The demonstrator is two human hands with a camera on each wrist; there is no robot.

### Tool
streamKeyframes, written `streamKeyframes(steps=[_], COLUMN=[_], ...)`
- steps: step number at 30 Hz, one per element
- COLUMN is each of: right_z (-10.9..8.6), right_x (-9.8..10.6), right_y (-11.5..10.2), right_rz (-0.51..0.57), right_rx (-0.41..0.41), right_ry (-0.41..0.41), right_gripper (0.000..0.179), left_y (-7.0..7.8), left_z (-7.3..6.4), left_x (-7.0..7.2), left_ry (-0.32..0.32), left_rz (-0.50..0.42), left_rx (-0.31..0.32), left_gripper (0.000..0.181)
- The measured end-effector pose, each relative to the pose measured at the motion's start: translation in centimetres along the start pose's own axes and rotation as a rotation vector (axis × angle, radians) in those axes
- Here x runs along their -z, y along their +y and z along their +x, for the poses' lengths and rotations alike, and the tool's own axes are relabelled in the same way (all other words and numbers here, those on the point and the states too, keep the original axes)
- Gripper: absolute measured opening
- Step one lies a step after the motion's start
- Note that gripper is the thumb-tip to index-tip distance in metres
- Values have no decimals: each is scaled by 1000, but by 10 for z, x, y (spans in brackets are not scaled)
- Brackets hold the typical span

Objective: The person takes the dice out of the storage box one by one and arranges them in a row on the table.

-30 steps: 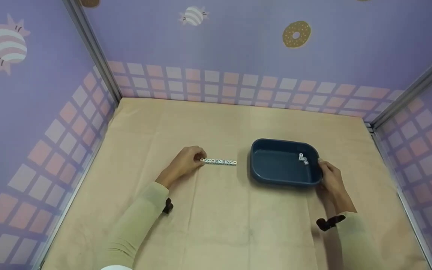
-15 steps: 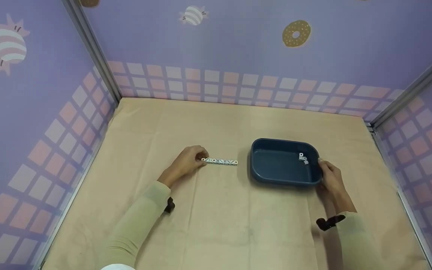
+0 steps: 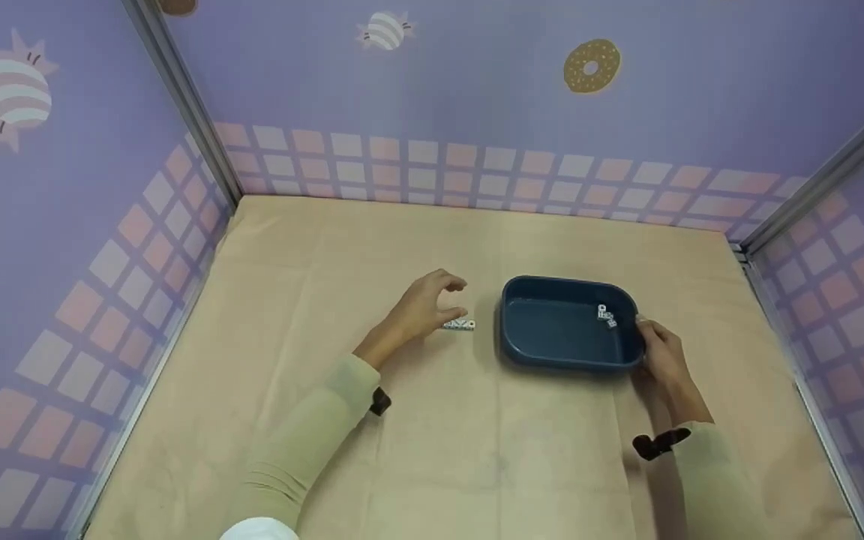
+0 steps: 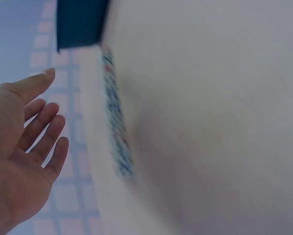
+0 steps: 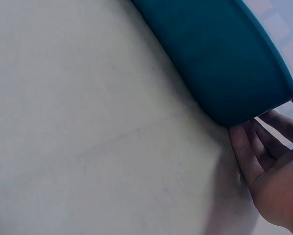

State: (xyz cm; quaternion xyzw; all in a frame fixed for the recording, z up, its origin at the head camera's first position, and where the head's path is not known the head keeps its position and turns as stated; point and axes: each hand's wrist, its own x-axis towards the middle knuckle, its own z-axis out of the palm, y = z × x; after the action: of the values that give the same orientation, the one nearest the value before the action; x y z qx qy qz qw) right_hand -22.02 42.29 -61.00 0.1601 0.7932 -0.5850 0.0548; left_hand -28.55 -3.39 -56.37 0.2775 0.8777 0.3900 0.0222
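Observation:
A row of small white cubes with dark markings lies on the cloth; in the head view my left hand covers its left part. The whole row of cubes shows blurred in the left wrist view. My left hand hovers over the row with thumb and fingers spread apart and nothing between them. On the right stands a dark blue rectangular tub, with several loose white cubes at its right end. My right hand holds the tub's right end, thumb at the rim and fingers against the lower side.
A beige cloth covers the table. Purple panels with a pink and white check wall in the back and sides, with metal posts at the corners. Dark bands sit on both wrists.
My left hand has let go of the row's left end, opened and moved right above the row. The row had shifted slightly right. The right hand and tub stay put.

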Motion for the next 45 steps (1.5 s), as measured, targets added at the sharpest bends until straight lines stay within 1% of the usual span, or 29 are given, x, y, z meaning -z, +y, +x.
streamKeyframes(steps=[5, 7, 9, 11, 14, 18, 21, 23, 26, 30, 32, 35, 40, 42, 45], right_z=[0, -1, -1, -1, 0, 2, 2, 0, -7, -18, -21, -24, -25, -18, -7], right_x=[0, 0, 0, 1, 1, 2, 4, 4, 3, 0, -1, -2, -1, 0, 2], right_y=[-1, -2, -2, -2, -3, -2, -3, -6, -14, -27, -32, -34, -34, -24, -11], right_rz=[11, 3, -5, -11, -11, 3, -3, -5, 22, 46, 37, 44, 33, 30, 23], right_rx=[2, 14, 22, 26, 24, 18, 10, -1, -20, -33, -30, -17, 9, 11, 10], right_ry=[1, 1, 2, 2, 3, 1, 1, 3, -15, -24, -16, 0, 28, 41, 37], right_gripper=[79, 78, 79, 79, 79, 77, 76, 75, 71, 66, 66, 65, 60, 61, 65], left_y=[42, 56, 69, 81, 98, 112, 117, 117, 115, 114, 114, 118, 127, 125, 116], left_z=[31, 41, 50, 58, 69, 80, 89, 96, 106, 119, 122, 126, 129, 129, 128], left_x=[-26, -38, -51, -66, -87, -113, -130, -140, -151, -160, -163, -169, -178, -182, -189], left_ry=[80, 97, 100, 90, 69, 59, 53, 45, 42, 38, 24, 0, -4, 0, -8], left_rz=[-35, -61, -81, -97, -92, -105, -133, -135, -126, -128, -111, -55, 7, 15, 21], left_rx=[-111, -143, -160, -163, -140, -103, -82, -72, -35, 17, 37, 50, 51, 35, 19], left_gripper=[40, 38, 38, 40, 42, 43, 43, 44, 44, 43, 42, 41, 41, 41, 42])
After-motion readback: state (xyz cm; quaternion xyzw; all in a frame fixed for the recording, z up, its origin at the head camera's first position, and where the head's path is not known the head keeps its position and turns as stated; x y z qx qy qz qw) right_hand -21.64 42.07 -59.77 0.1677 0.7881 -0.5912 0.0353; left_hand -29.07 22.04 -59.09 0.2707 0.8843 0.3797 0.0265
